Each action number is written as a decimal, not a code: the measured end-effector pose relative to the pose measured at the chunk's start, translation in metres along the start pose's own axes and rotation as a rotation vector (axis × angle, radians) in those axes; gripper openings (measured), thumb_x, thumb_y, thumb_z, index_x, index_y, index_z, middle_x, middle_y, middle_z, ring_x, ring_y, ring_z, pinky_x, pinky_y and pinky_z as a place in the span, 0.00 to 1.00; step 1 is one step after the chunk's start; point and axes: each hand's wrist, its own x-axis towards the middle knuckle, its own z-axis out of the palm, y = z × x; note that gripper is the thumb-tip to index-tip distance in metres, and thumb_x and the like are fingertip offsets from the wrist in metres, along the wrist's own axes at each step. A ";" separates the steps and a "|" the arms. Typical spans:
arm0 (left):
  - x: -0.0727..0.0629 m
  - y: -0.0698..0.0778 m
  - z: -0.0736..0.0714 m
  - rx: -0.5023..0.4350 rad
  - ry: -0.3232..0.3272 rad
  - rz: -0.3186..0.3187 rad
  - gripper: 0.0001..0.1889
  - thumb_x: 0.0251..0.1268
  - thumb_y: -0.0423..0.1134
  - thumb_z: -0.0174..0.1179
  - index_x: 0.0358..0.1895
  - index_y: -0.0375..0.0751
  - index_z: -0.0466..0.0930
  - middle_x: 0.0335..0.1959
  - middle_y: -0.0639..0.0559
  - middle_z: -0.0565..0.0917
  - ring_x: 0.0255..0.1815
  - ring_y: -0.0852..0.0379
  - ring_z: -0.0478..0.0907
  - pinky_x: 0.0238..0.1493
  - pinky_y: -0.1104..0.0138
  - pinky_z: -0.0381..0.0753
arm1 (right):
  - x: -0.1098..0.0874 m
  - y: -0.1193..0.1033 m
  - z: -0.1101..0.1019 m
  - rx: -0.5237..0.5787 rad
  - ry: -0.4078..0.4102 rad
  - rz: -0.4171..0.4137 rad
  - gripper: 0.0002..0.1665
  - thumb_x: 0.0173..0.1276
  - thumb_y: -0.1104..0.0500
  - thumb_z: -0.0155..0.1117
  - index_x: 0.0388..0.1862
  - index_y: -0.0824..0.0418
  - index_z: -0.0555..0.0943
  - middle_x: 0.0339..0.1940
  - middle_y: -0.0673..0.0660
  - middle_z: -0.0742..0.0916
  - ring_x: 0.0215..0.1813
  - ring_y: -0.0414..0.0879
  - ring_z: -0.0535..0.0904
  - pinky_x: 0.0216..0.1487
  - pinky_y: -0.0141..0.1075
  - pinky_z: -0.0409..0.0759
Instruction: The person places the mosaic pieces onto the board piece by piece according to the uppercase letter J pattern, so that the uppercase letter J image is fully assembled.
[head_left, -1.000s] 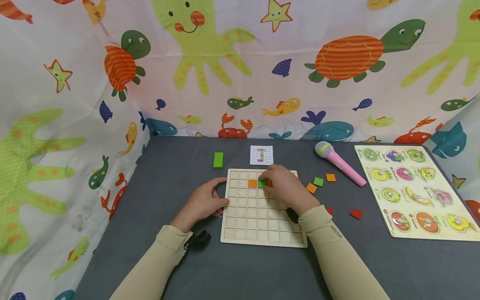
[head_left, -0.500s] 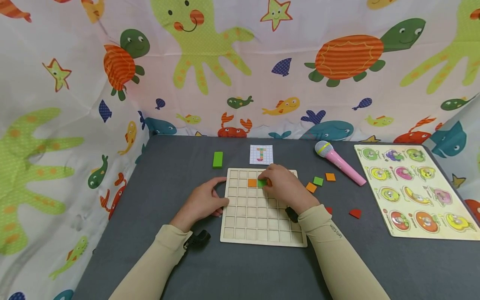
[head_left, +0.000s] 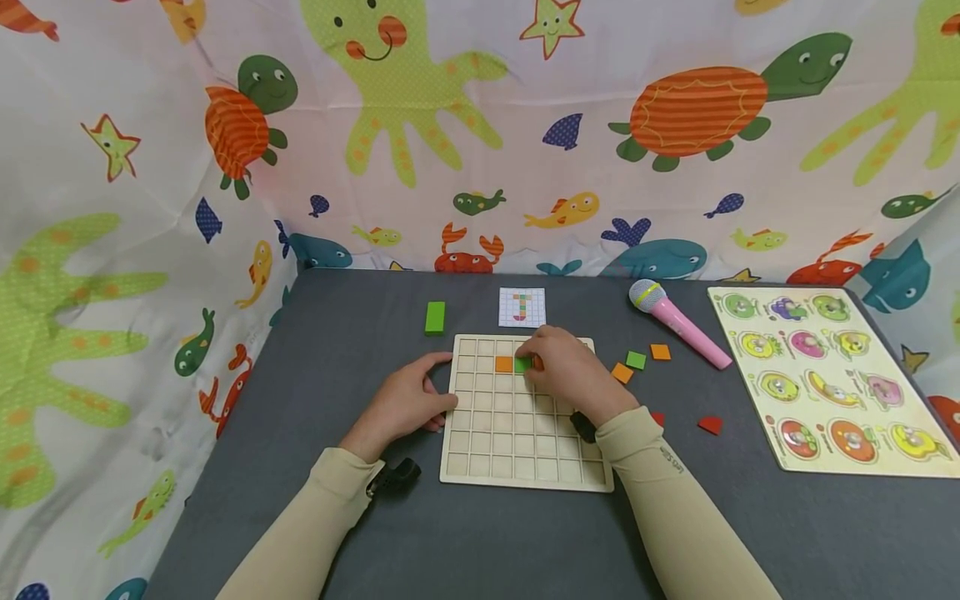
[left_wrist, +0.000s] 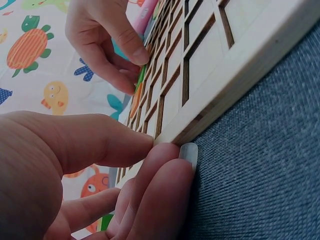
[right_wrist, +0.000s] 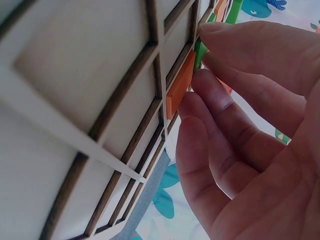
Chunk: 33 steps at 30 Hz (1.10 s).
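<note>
A wooden grid board (head_left: 480, 467) lies on the dark table. My left hand (head_left: 405, 407) grips its left edge; in the left wrist view the thumb is at the top of the rim and the fingers curl at its side. Over the board's upper part, my right hand (head_left: 566, 371) pinches a green square tile (head_left: 522, 365) at a cell in the second row. To the left of that tile sits an orange square tile (head_left: 504, 364). The right wrist view shows another orange tile (right_wrist: 181, 84) on the other side of the green one, beneath the right fingers, mostly hidden from the head camera.
Behind the board are a pattern card (head_left: 522, 307) and a green rectangular block (head_left: 435, 318). To the right lie a loose green tile (head_left: 636, 360), orange tiles (head_left: 660, 352), red pieces (head_left: 710, 426), a pink toy microphone (head_left: 681, 325) and a fruit-picture board (head_left: 832, 379).
</note>
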 end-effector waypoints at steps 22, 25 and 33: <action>0.001 0.000 0.003 -0.021 0.004 0.009 0.41 0.63 0.36 0.72 0.81 0.54 0.70 0.29 0.44 0.83 0.23 0.52 0.87 0.29 0.61 0.92 | -0.060 0.075 -0.048 -0.002 0.114 0.195 0.21 0.75 0.61 0.71 0.64 0.64 0.87 0.59 0.65 0.87 0.61 0.61 0.84 0.66 0.60 0.83; 0.001 -0.001 0.003 -0.017 0.004 0.009 0.41 0.64 0.37 0.72 0.81 0.55 0.70 0.30 0.44 0.83 0.23 0.52 0.87 0.29 0.61 0.91 | -0.071 0.094 -0.059 -0.028 0.114 0.227 0.22 0.75 0.60 0.71 0.65 0.66 0.86 0.62 0.67 0.88 0.65 0.64 0.82 0.70 0.64 0.80; 0.002 -0.002 0.005 -0.024 -0.003 0.014 0.41 0.64 0.37 0.72 0.81 0.56 0.70 0.30 0.44 0.83 0.23 0.52 0.87 0.29 0.61 0.92 | -0.090 0.129 -0.077 -0.064 0.090 0.305 0.22 0.74 0.63 0.70 0.65 0.65 0.86 0.62 0.71 0.84 0.61 0.67 0.80 0.67 0.66 0.80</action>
